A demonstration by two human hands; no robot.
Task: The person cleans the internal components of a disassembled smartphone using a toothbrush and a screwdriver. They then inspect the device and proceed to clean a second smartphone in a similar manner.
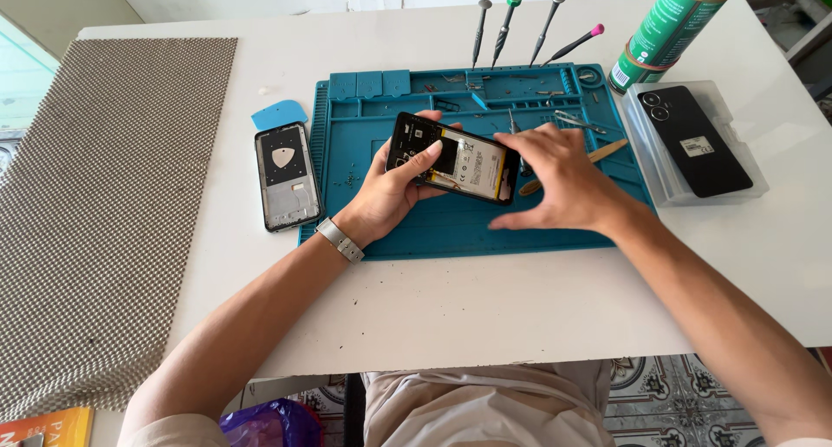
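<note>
My left hand (392,190) holds an opened black phone (452,158) above the blue repair mat (555,226); its back is off and the battery shows. A metal watch band sits on that wrist. My right hand (559,178) grips the phone's right end with curled fingers. A wooden-handled tool (607,151) lies on the mat just behind my right hand.
A phone frame (286,177) with a white pick on it lies left of the mat, a blue pick (279,114) above it. Several screwdrivers (520,27) stand behind the mat. A green spray can (667,27) and a black phone back in a clear case (693,139) sit at right. A woven mat (104,204) covers the left.
</note>
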